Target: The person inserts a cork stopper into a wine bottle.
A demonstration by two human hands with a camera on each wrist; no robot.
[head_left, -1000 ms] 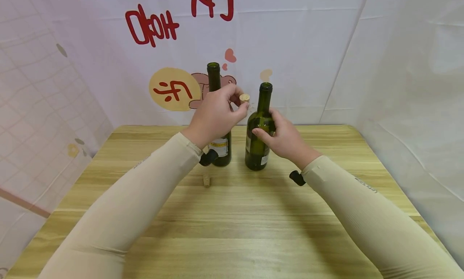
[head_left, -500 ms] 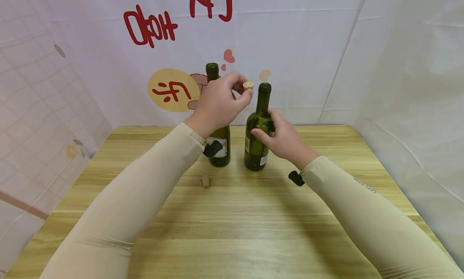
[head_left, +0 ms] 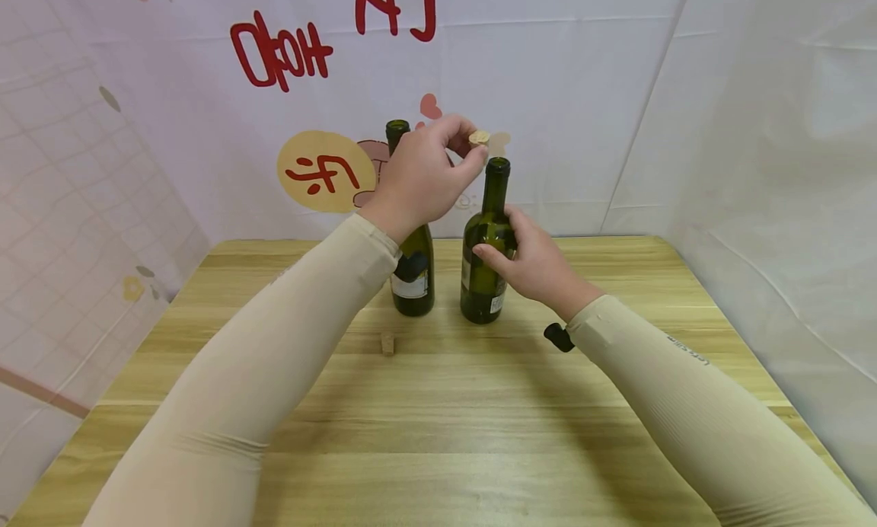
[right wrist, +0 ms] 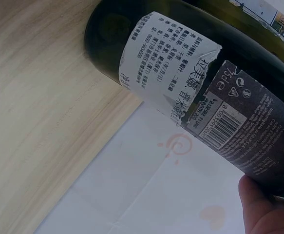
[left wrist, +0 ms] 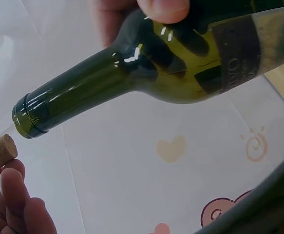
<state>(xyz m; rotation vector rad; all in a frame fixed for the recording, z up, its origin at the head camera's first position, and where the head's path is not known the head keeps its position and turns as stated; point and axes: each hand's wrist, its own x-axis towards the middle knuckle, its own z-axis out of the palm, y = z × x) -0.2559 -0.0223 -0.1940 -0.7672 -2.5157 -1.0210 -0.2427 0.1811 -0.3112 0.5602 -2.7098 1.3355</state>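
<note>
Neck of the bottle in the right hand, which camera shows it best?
The left wrist view: there the neck appears large and uncovered, rim included. The head view shows it too, but smaller. The right wrist view misses it, showing only the lower, labelled part of the bottle.

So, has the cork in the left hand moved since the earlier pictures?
Yes. In the head view, the cork has moved up and to the right, judged against the pink heart on the white backdrop.
</note>
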